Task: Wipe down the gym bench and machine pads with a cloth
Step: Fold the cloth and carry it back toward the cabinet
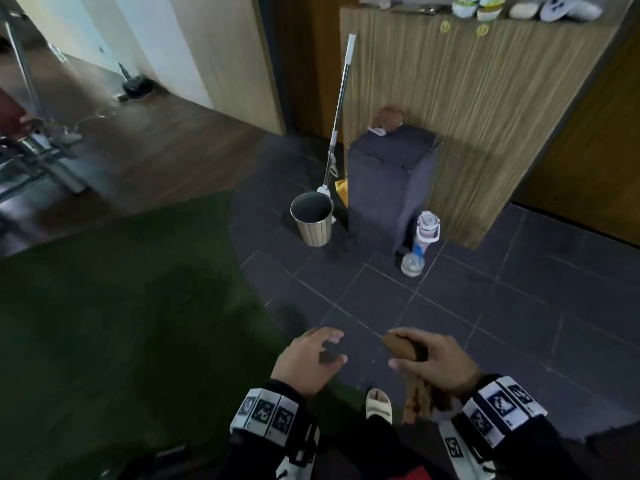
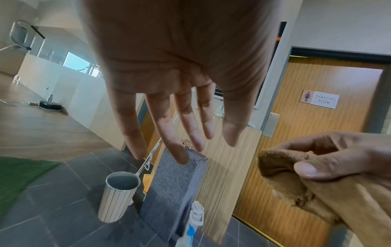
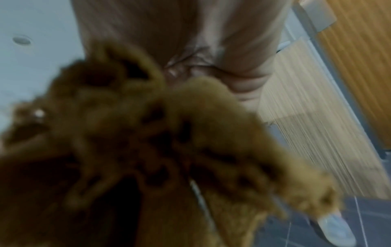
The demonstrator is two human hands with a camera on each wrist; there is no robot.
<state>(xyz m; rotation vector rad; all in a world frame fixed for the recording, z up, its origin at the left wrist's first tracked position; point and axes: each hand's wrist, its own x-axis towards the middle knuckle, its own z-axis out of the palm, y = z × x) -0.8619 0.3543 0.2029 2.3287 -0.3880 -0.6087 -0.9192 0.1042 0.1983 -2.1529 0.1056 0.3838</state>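
Observation:
My right hand [image 1: 433, 362] grips a brown fluffy cloth [image 1: 401, 346], whose tail hangs down below the fist. The left wrist view shows the same cloth [image 2: 281, 168] bunched under the right thumb at the lower right. It fills the blurred right wrist view as a brown mass [image 3: 148, 133]. My left hand [image 1: 311, 358] hovers beside it, a short gap to the left, fingers [image 2: 165, 132] spread and straight, holding nothing. Both hands are above the dark tiled floor. A gym machine frame [image 1: 31, 143] with a red pad shows at the far left edge.
Ahead stand a slatted metal bin [image 1: 311, 220], a mop [image 1: 337, 116], a grey fabric box [image 1: 388, 188] and a spray bottle [image 1: 420, 247] against a wooden counter [image 1: 485, 116]. Green turf [image 1: 121, 289] lies left. A changing-room door [image 2: 317, 117] is right.

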